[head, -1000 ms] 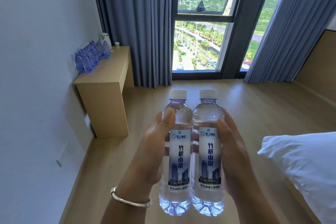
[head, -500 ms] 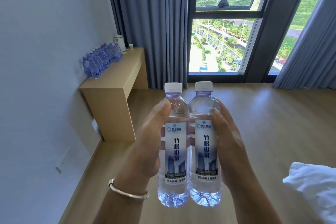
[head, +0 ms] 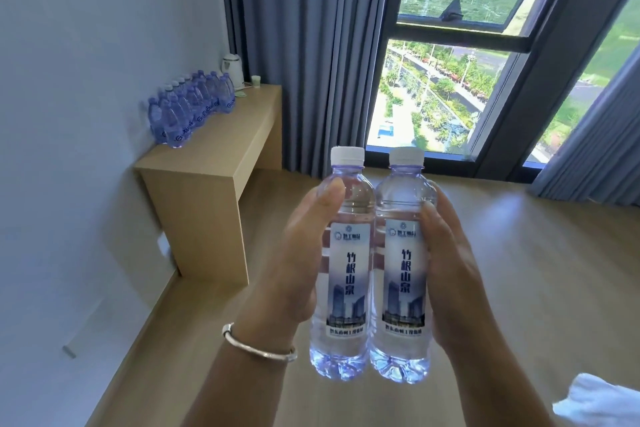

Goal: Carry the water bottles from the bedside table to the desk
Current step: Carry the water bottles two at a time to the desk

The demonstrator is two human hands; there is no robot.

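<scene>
Mid-carry — left hand (head: 287, 274) and right hand (head: 450, 274) each wrapped round a water bottle (head: 346, 270) — next, set both down on the desk (head: 221, 149).

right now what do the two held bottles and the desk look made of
Bottles: clear thin plastic, glossy; water and fingers show through, white ribbed caps, paper-like labels. Desk: pale wood-look board, matte, likely laminate; faint grain, flat square edges.

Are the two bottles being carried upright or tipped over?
Upright. Both held bottles stand side by side, white caps on top and bases down, the left hand and right hand gripping their outer sides.
</scene>
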